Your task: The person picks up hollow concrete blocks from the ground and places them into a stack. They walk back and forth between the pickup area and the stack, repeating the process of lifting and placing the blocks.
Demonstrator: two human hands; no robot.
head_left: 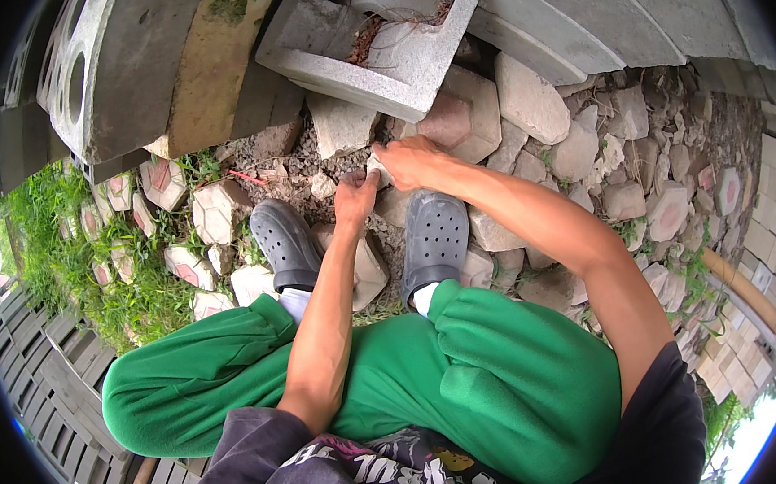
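Observation:
My left hand (356, 197) and my right hand (408, 162) meet low over the ground, just beyond my feet. Between their fingertips is a small pale piece (380, 171), pinched from both sides; whether it is stone or something else I cannot make out. Left of the hands, a small whitish stone (322, 185) lies on the gravel. A rough pale slab (341, 124) rests just beyond them, and a hexagonal paving block (458, 116) with a reddish centre lies at the right. My grey clogs (435, 239) stand on either side of my left forearm.
A hollow concrete block (395, 89) holding dry leaves sits beyond the hands. Stacked concrete blocks (133, 75) rise at the left, and grey slabs (606, 11) at the far right. Grass (91, 236) grows among pavers on the left. Broken stones (577, 148) cover the right side.

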